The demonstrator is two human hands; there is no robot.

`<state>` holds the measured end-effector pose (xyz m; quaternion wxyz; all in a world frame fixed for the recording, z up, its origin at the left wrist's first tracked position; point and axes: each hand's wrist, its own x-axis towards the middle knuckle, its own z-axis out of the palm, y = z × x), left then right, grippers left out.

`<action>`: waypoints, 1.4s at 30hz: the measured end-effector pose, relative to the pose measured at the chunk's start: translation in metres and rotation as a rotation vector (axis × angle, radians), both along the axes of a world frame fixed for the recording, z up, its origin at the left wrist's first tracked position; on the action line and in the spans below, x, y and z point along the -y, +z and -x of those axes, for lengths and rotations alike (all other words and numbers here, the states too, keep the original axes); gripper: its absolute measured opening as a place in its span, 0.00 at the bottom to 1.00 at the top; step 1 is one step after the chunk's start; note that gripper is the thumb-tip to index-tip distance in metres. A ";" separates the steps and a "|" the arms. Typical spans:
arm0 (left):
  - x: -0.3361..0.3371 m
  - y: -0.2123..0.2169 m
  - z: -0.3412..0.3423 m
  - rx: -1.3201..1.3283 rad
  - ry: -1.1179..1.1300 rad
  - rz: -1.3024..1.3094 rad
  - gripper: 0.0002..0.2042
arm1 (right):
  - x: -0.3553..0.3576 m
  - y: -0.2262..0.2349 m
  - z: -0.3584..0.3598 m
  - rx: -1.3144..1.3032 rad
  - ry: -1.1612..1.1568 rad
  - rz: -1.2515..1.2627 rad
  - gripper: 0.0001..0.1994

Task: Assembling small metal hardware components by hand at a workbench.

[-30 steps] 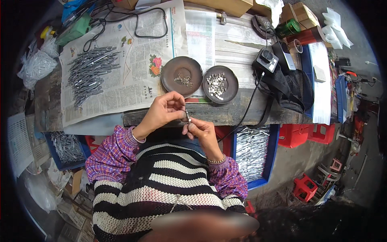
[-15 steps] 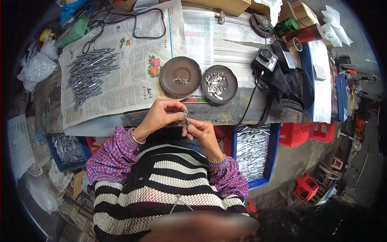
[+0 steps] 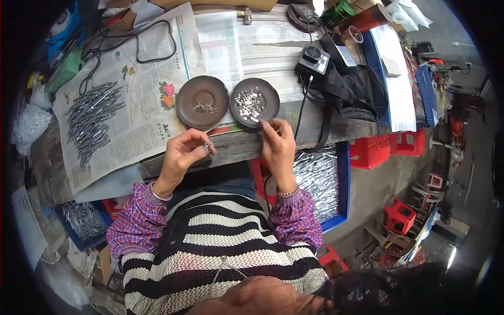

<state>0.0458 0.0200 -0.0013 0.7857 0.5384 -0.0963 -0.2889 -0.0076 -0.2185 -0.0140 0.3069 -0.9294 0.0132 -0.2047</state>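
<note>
My left hand (image 3: 185,152) is raised near the bench's front edge, its fingertips pinching a small metal piece (image 3: 206,147). My right hand (image 3: 277,143) reaches to the near rim of the right brown dish (image 3: 272,105), fingertips by the small shiny silver parts (image 3: 249,104) in it; whether it holds one is unclear. Beside it stands the left brown dish (image 3: 185,110) with a few small darker metal pieces (image 3: 206,107). Both dishes sit on newspaper (image 3: 142,79) covering the bench.
A pile of thin grey metal rods (image 3: 93,115) lies on the newspaper at left. A black cable (image 3: 131,37), a small black device (image 3: 313,58) and a black bag (image 3: 357,92) sit at the back right. Blue trays of silvery rods (image 3: 317,178) stand below the bench. Red crates (image 3: 383,149) are on the floor.
My hands were together in front of my chest working a small piece. They have parted: the right hand moved up to the right dish, the left stays holding the piece.
</note>
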 end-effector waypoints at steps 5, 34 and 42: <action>0.004 0.000 0.005 -0.017 0.034 0.006 0.06 | 0.002 -0.003 -0.006 -0.045 0.035 0.042 0.16; 0.001 0.000 0.016 -0.066 -0.102 -0.111 0.11 | -0.068 -0.020 0.020 -0.355 0.179 -1.587 0.08; 0.003 -0.007 0.020 0.154 -0.024 -0.204 0.10 | -0.074 -0.015 0.019 -0.294 0.150 -1.593 0.08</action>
